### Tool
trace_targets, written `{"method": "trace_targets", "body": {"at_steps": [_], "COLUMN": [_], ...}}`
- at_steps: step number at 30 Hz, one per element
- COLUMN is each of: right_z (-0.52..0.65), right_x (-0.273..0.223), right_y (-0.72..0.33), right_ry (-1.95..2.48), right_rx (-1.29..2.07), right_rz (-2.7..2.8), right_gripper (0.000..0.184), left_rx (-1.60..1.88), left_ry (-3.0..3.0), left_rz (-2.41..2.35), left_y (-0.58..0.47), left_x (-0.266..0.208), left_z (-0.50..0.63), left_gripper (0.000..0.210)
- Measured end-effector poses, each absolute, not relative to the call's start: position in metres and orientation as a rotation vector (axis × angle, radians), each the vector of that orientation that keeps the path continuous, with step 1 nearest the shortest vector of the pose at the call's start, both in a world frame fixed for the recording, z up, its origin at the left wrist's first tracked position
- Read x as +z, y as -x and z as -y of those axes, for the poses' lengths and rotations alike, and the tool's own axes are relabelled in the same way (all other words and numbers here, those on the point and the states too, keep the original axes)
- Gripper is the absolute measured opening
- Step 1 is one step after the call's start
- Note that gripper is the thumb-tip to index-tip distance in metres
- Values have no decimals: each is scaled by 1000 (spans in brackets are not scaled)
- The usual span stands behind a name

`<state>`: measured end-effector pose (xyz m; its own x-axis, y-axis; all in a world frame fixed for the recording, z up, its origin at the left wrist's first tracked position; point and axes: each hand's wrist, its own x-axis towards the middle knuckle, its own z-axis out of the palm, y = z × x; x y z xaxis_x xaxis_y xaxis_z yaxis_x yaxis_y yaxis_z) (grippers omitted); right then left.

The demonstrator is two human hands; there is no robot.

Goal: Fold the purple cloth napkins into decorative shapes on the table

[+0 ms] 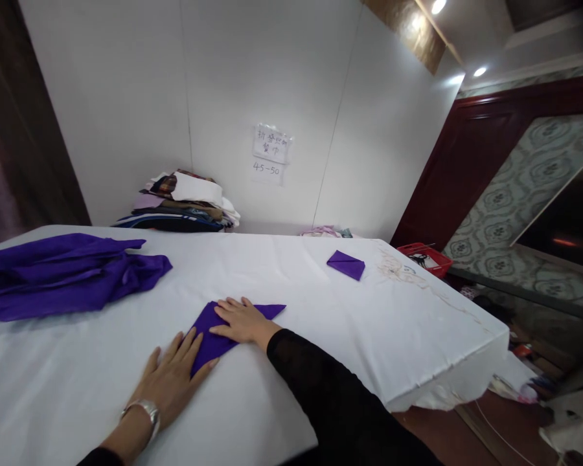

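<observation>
A purple cloth napkin (pixel 208 346), folded with a pointed right end, lies on the white-covered table (pixel 252 401) in front of me. My left hand (pixel 168 378), with a silver bracelet at the wrist, rests on its left edge, fingers stretched out and apart. Flat on the upper middle of the napkin is my right hand (pixel 238 321), its fingers also extended. Part of the cloth is hidden under both hands. Farther back to the right sits a small folded purple napkin (pixel 346 265). Loose, crumpled purple cloth (pixel 72 275) covers the left side of the table.
A stack of folded clothes (pixel 184 204) stands by the white wall (pixel 272 77), below and left of paper signs (pixel 272 145). Pale thread-like strands (pixel 398 268) lie at the table's right. Beyond that edge is a red basket (pixel 430 260).
</observation>
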<state>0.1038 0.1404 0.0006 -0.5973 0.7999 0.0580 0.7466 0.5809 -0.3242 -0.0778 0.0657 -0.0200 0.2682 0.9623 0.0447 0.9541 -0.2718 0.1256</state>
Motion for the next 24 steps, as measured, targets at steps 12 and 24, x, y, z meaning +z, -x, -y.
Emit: {"method": "trace_targets", "body": {"at_steps": [12,24], "right_z": [-140,-135], "right_x": [0,0], "right_y": [-105,-104], "right_ry": [1285,1284], "right_rx": [414,336], "right_rz": [2614,2632], "right_gripper": [63,66], "left_rx": [125,159], "left_ry": [-2556,-2508], "left_rz": [-1865,-1798], "left_y": [168,70], "left_x": [-53,-11], "left_z": [-44,-60], "left_gripper": [51,74]}}
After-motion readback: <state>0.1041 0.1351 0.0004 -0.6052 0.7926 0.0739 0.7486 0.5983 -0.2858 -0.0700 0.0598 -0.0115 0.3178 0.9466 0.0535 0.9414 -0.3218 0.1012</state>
